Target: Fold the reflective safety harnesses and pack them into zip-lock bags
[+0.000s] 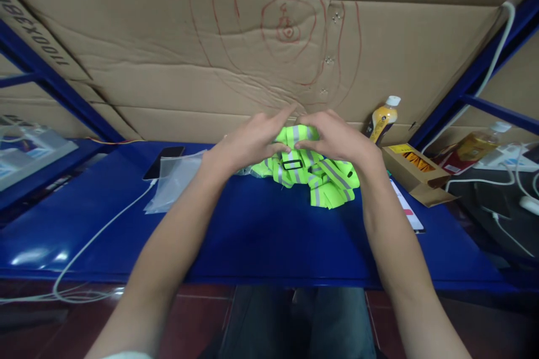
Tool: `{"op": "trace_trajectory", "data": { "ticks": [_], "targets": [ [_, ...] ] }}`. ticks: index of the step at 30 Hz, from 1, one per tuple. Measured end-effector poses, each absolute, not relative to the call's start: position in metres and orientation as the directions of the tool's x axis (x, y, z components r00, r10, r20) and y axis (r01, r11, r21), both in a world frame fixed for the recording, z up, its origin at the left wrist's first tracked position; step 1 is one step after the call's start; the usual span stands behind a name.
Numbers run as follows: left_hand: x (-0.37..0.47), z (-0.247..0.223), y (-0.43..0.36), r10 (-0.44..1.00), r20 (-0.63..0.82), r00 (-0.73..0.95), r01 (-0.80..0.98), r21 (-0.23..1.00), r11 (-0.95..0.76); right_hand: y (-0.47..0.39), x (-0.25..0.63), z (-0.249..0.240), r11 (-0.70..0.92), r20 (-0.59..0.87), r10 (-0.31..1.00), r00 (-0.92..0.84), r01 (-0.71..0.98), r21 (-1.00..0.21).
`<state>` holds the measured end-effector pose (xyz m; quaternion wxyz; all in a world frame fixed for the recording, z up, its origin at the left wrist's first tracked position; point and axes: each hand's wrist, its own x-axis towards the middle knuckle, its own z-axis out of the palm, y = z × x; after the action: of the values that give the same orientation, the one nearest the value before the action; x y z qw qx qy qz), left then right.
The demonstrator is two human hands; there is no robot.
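the bundle of neon yellow-green straps [301,175], striped in grey, lies loosely heaped toward the far side of the desk [269,235], right of centre. it looks light, soft and floppy, with nothing fragile; loose loops could slide or tangle, so the band beside the black buckle [292,169], probably its one stiff part, seems the best hold. the left hand [252,143] and right hand [334,137] are at its far part, thumbs parted from fingers with webbing between; i cannot tell whether either pinches it. the cardboard panel [147,67] limits reach on the far side, a clear plastic bag [174,179] the left, an open box [400,176] the right; most room lies between straps and near edge.
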<state>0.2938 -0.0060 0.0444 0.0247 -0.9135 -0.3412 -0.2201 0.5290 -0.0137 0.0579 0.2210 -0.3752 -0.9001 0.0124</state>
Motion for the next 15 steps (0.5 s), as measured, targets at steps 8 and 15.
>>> {"op": "trace_trajectory", "data": {
  "ticks": [8,15],
  "targets": [
    [0.278,0.065,-0.004,0.678,0.628,0.383,0.605,0.384,-0.698,-0.019,0.532,0.067,0.742,0.492,0.645,-0.585,0.635,-0.217],
    [0.292,0.048,0.009,0.8,0.32,0.508,0.297,0.806,-0.511,-0.026,0.534,0.072,0.756,0.574,0.618,-0.537,0.607,-0.245]
  ]
}}
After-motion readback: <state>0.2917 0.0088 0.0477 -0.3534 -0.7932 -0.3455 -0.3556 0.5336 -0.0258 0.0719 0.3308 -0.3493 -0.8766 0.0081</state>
